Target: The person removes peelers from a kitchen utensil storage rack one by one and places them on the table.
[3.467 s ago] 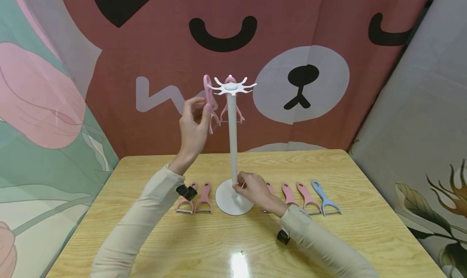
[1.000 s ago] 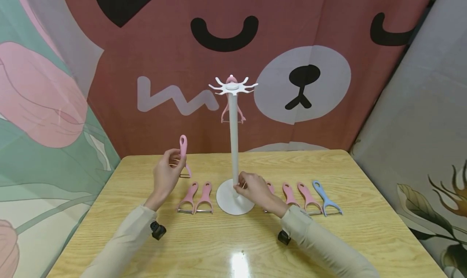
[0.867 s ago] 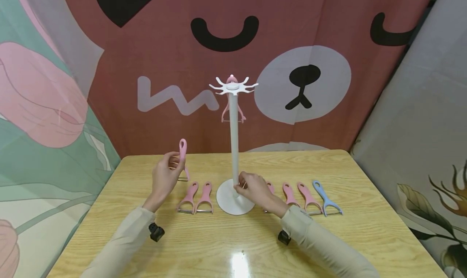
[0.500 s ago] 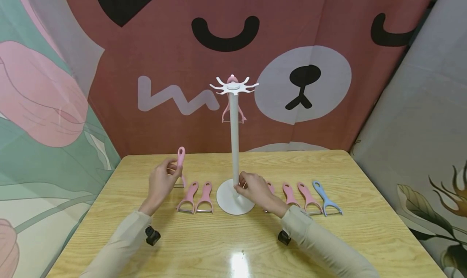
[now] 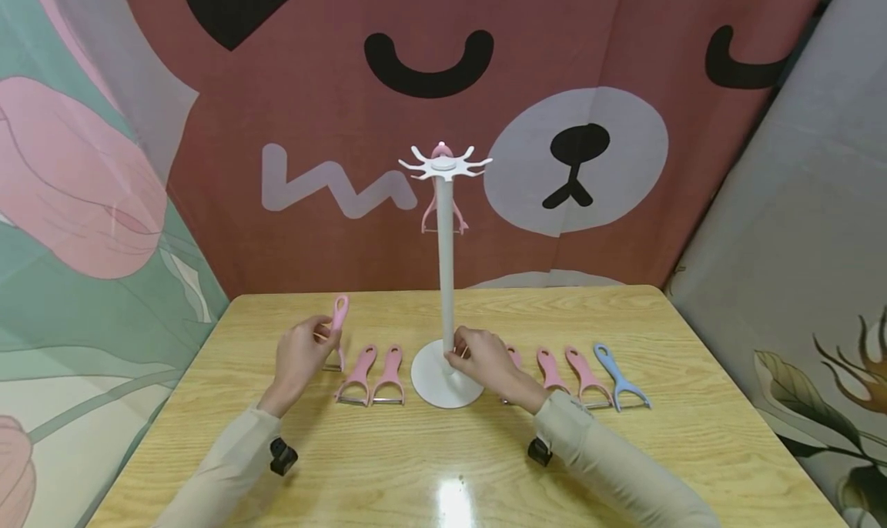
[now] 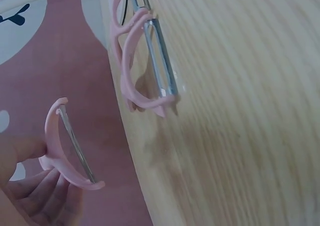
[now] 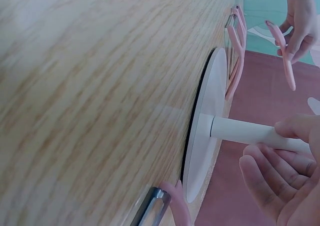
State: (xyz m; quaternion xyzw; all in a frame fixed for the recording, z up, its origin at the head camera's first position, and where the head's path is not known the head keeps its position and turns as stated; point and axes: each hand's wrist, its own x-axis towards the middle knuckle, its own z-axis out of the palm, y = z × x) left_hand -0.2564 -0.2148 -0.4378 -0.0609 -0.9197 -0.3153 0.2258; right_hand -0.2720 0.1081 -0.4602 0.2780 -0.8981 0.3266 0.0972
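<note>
My left hand (image 5: pixel 299 356) pinches a pink Y-shaped peeler (image 5: pixel 339 317) by its handle, ring end up. In the left wrist view that peeler (image 6: pixel 56 156) is off the table, its metal blade facing the wood. Just right of it, two pink peelers (image 5: pixel 359 378) lie side by side. With thumb and fingers my right hand (image 5: pixel 488 362) holds the post (image 7: pixel 245 131) of a white stand low down, above its round base (image 5: pixel 443 393). One pink peeler (image 5: pixel 460 215) hangs from the back of the stand's hooked top (image 5: pixel 443 164).
Right of the stand lie several pink peelers (image 5: pixel 580 374), one partly hidden by my right hand, and a blue peeler (image 5: pixel 618 378) at the row's end. The wooden table (image 5: pixel 388 474) meets a printed cloth (image 5: pixel 312 243) at its back edge.
My left hand has carried its pink peeler away from the stand's hooked top, down and leftward to just above the table. My right hand has stayed on the post.
</note>
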